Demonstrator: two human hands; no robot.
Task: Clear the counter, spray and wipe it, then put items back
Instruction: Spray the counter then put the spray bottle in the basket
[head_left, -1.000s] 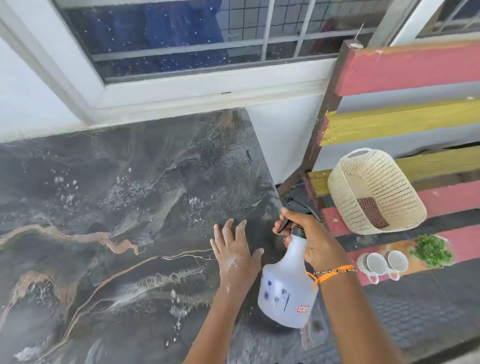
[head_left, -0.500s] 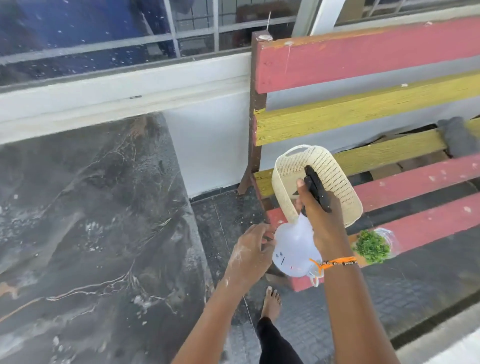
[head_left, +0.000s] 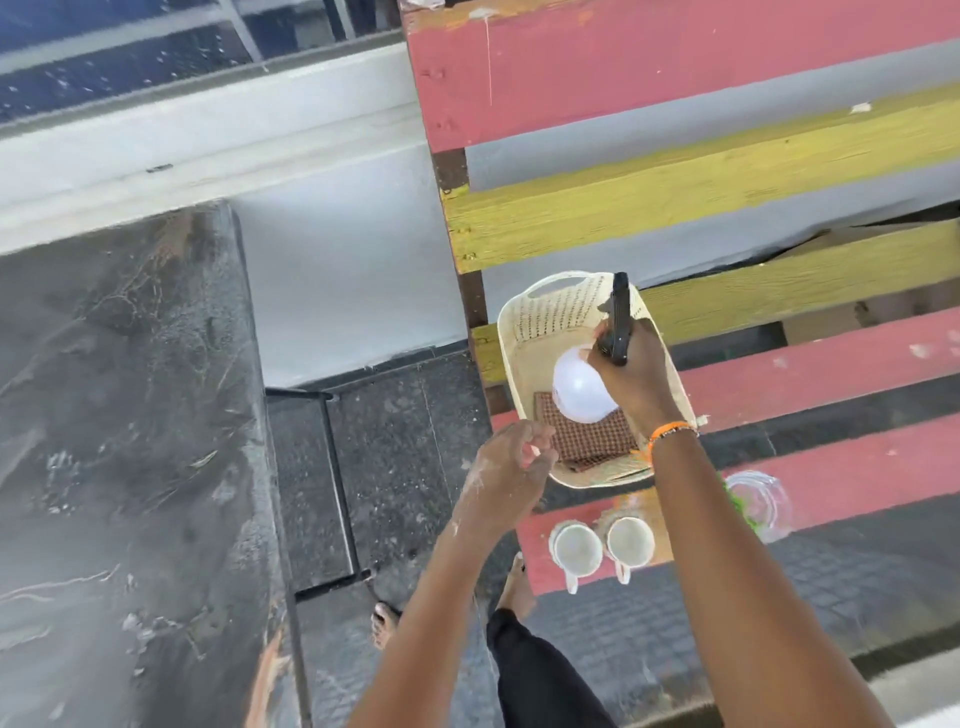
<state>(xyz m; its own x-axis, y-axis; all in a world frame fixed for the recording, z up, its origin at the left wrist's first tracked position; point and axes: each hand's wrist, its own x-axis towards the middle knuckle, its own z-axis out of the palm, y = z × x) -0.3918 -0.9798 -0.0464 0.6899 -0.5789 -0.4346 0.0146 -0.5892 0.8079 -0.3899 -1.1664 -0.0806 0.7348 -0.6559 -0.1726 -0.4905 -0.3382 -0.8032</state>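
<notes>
My right hand (head_left: 636, 376) grips the black trigger head of a white spray bottle (head_left: 579, 387) and holds it down inside a cream plastic basket (head_left: 524, 332) on the bench. A brown checked cloth (head_left: 592, 441) lies in the basket's bottom under the bottle. My left hand (head_left: 511, 467), flecked with white residue, hovers with loosely curled fingers and nothing in it at the basket's near left corner. The dark marble counter (head_left: 124, 441) fills the left side, wet and streaked.
The red and yellow slatted bench (head_left: 805, 374) carries the basket, two white cups (head_left: 602, 545) near its front edge and a clear bag of green herbs (head_left: 753, 504), partly behind my right forearm. Dark tiled floor and my feet lie between counter and bench.
I turned from the counter toward the bench. My right hand carried the spray bottle away from the counter and lowered it into the basket. My left hand left the counter and curled.
</notes>
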